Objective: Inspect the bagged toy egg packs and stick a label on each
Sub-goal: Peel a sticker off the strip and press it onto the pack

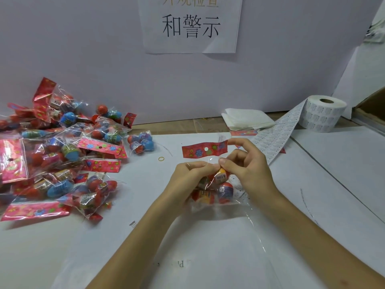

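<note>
The left hand [190,176] curls its fingers round the clear film of the toy egg pack [217,185]. The right hand [249,166] pinches that film just below the pack's red header card [203,151]. The pack is held just over the desk [141,184]. Left of the pack lies a pile of packs [58,155], and beyond it to the right a label roll [325,113].
</note>
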{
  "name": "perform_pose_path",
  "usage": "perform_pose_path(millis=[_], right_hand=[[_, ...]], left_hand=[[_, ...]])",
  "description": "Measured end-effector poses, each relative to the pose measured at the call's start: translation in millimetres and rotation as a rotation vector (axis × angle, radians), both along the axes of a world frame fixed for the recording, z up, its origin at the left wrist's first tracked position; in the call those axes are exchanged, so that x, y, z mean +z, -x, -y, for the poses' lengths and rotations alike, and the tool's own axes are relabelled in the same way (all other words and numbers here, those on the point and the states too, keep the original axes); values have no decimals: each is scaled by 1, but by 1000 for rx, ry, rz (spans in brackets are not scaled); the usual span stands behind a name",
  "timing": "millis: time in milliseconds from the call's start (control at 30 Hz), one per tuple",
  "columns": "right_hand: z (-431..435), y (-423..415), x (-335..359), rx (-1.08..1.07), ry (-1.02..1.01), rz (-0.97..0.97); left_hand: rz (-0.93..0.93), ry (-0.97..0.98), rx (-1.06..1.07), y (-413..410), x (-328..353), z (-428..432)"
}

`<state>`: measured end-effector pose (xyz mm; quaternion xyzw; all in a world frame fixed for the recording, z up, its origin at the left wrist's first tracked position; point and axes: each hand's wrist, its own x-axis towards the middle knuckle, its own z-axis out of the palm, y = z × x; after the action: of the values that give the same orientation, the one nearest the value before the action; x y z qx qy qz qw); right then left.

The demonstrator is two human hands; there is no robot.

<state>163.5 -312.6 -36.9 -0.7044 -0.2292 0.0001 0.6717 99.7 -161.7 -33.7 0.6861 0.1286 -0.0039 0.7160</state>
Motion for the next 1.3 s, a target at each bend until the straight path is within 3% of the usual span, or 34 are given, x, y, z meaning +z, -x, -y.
perform_pose_path(millis=[167,367,733,933,1067,1200,1300], right_hand=[[4,-5,1,-94,-33,39],[4,-5,4,-90,-63,41],[0,0,5,65,-31,-112],[1,-2,3,18,-39,-90],[2,-5,4,-10,-72,-94],[4,-8,3,-105,-51,-18],[10,-12,9,-128,-141,-77]], left_hand=[[-102,257,-178,1,2,0],[-119,329,-214,-1,-3,0],[-11,219,49,-3,-3,-3],[-43,212,3,-4,-4,0],[13,322,-94,-3,-6,0],[57,385,36,-3,-5,3],[64,410,163,-4,-2,-1]])
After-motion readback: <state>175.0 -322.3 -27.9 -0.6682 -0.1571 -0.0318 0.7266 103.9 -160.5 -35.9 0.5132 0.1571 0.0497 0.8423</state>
